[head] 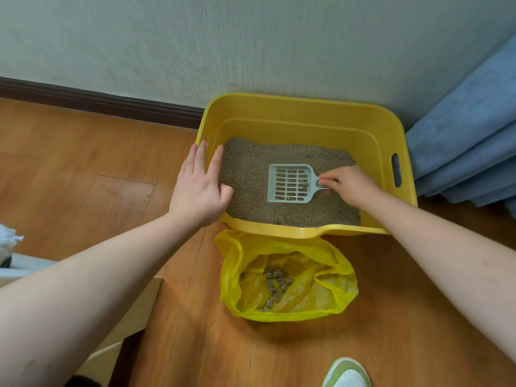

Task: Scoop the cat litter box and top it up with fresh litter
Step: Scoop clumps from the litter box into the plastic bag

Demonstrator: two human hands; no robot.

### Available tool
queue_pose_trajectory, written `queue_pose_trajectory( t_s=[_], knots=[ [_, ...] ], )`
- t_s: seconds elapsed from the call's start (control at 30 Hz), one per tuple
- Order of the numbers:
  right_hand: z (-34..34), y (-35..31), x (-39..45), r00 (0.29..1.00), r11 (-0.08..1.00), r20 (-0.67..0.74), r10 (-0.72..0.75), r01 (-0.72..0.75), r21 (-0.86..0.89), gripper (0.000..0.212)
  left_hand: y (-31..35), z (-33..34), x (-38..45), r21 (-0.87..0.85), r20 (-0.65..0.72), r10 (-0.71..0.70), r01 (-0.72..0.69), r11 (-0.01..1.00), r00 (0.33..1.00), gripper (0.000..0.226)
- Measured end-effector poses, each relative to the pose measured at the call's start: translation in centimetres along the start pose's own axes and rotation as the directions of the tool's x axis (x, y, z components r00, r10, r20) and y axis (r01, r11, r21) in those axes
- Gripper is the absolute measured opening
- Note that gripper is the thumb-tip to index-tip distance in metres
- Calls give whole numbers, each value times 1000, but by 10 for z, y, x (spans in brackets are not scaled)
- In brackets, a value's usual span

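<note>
A yellow litter box (301, 113) stands on the wooden floor against the wall, holding grey-brown litter (251, 174). A pale slotted scoop (290, 182) lies flat on the litter with a few small clumps in it. My right hand (349, 185) pinches the scoop's short handle from the right. My left hand (199, 182) rests with straight fingers on the box's left rim, some fingers outside and one inside the wall. In front of the box an open yellow plastic bag (329, 291) holds several grey clumps (276, 286).
A blue curtain (469, 129) hangs at the right beside the box. A cardboard box (134, 311) sits at lower left. A green-and-white shoe (347, 372) shows at the bottom edge. A dark skirting board (97, 101) runs along the wall.
</note>
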State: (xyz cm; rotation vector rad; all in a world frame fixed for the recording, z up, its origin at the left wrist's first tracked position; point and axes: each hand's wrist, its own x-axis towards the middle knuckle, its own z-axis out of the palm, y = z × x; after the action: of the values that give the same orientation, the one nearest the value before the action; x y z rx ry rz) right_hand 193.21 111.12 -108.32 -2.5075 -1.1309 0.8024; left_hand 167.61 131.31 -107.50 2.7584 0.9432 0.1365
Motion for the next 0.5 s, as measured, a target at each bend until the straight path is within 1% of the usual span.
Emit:
queue_pose_trajectory(
  t_s=[0.13,0.27,0.37,0.43,0.5],
  knots=[
    [-9,-1,-24,1000,1000,-7,8,-8,14,26,0,-1,1,-4,5,1,-1,1000,1000,79],
    [-19,-4,-54,995,993,-100,-11,23,119,21,1,-2,0,4,17,-2,1,1000,1000,79],
    [-24,-8,-79,982,985,-185,-47,76,157,21,0,-3,0,10,21,-2,2,1000,1000,79],
    [-23,-13,-102,968,984,-228,-105,135,119,21,0,-3,0,15,30,6,-6,1000,1000,79],
    [-16,-15,-124,954,983,-241,-181,183,-10,20,0,-3,-1,21,35,10,-11,1000,999,78]
  ],
)
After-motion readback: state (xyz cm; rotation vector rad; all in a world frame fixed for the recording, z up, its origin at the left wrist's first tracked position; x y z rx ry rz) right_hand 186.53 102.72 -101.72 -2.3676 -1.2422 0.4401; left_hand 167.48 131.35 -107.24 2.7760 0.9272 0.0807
